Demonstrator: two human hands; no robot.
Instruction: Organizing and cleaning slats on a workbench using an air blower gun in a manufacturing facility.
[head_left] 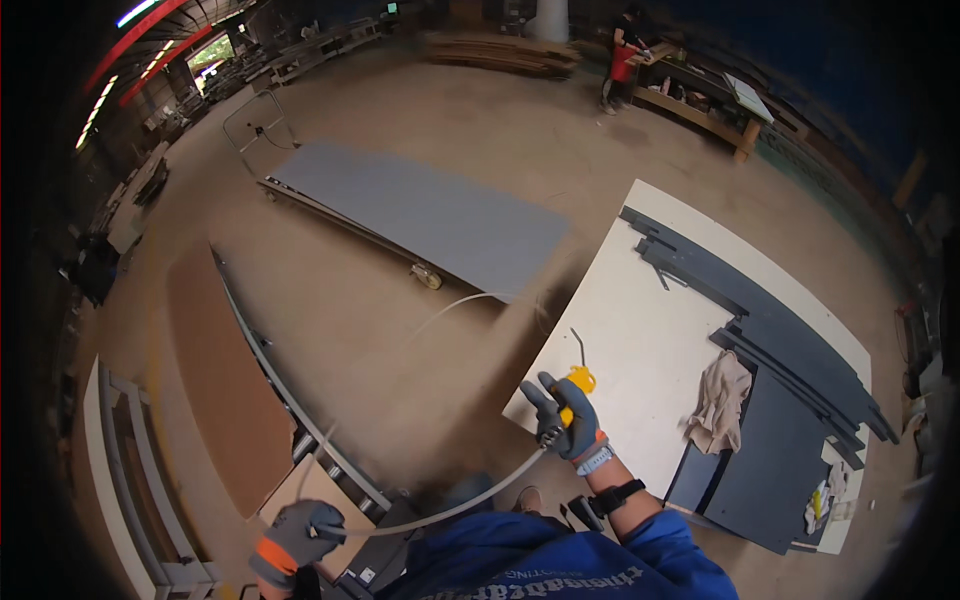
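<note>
A yellow air blow gun (pixel 580 380) with a thin bent metal nozzle lies in my right hand (pixel 570 428), gloved in grey and held over the near left edge of a white table (pixel 625 330). Some of that hand's fingers wrap the gun while others stretch out. From the gun's base a pale air hose (pixel 470 507) curves down and left across my front. My left hand (pixel 300 535), in a grey glove with an orange cuff, is closed on this hose at the lower left.
Dark panels and strips (pixel 790 360) and a crumpled beige cloth (pixel 718 402) lie on the table. Beyond stands a flat trolley with a grey panel (pixel 420 205). A brown board (pixel 222 370) is at left. Another person (pixel 622 60) stands at a far workbench (pixel 700 118).
</note>
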